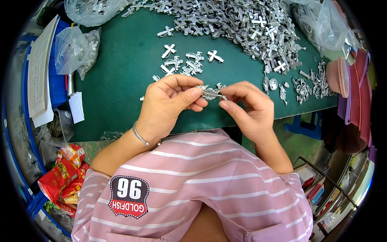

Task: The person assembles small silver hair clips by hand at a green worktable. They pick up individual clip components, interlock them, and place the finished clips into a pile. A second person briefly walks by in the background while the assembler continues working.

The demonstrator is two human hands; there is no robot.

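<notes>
A silver fishbone-shaped metal piece point(210, 94) is held just above the near edge of the green table. My left hand point(171, 99) pinches its left end between thumb and fingers. At the tail end, the thumb and fingertips of my right hand point(250, 108) close on the same piece. Directly beyond my hands lies a loose group of small silver cross pieces point(193, 57), several with thin wire-like parts. One cross point(215, 56) lies a little apart from that group.
A large heap of silver metal pieces point(238, 24) covers the table's far side. Small fish and round parts point(302, 89) lie at right. Clear plastic bags point(70, 50) stand far left, another bag point(322, 24) far right. Red packaging point(66, 173) sits at lower left.
</notes>
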